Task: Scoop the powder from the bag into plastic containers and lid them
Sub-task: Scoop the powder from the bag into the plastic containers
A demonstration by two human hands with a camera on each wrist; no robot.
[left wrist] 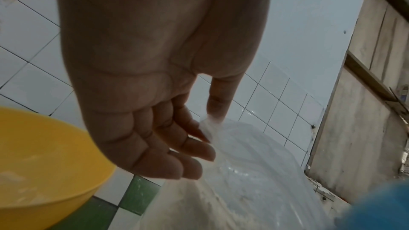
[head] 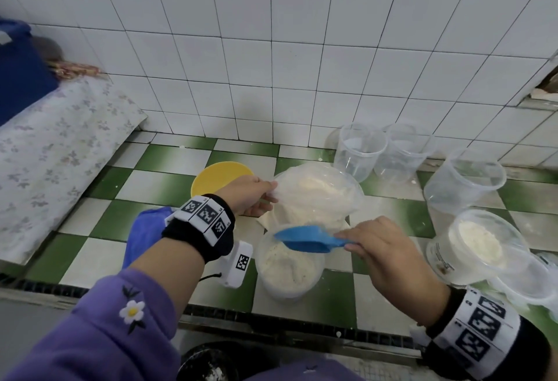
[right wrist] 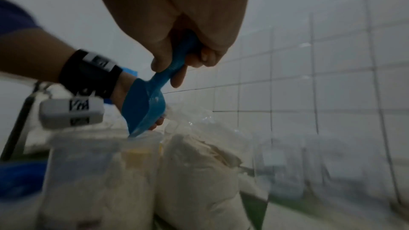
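Note:
A clear plastic bag of pale powder stands open on the green-and-white checked counter. My left hand pinches the bag's left rim between thumb and fingers. My right hand grips the handle of a blue scoop, turned over above a clear container partly filled with powder, just in front of the bag. In the right wrist view the blue scoop points down at that container's rim, with the powder bag beside it.
A yellow bowl sits left of the bag. Three empty clear containers stand at the back right, and a lidded one with powder at the right. A blue cloth lies under my left wrist. A tiled wall rises behind.

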